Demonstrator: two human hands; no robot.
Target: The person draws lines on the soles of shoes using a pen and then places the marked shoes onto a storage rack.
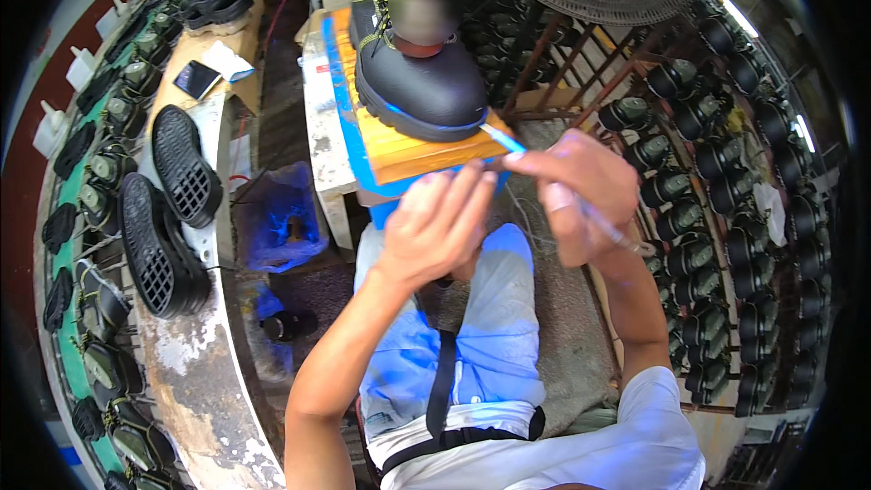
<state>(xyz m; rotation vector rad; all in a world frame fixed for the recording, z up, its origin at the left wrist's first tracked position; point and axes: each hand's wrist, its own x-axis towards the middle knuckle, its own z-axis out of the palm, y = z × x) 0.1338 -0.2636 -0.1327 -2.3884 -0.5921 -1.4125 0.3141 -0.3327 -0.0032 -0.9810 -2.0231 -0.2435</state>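
The shoe (422,91) rests on the yellow block (408,157), apparently raised for access, its toe edge at the tip of the tool (510,140) pinched in the right hand's (588,189) fingers; the left hand's (434,227) extend together against the block's near side, perhaps for steadiness, any grip unclear.

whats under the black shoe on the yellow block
Under the shoe is the yellow block, and below that a blue layer shows at the edges. The block's top directly beneath the shoe is covered.

Shoe (422,91) looks smooth w/ sl. sheen, soles (186,163) matt.
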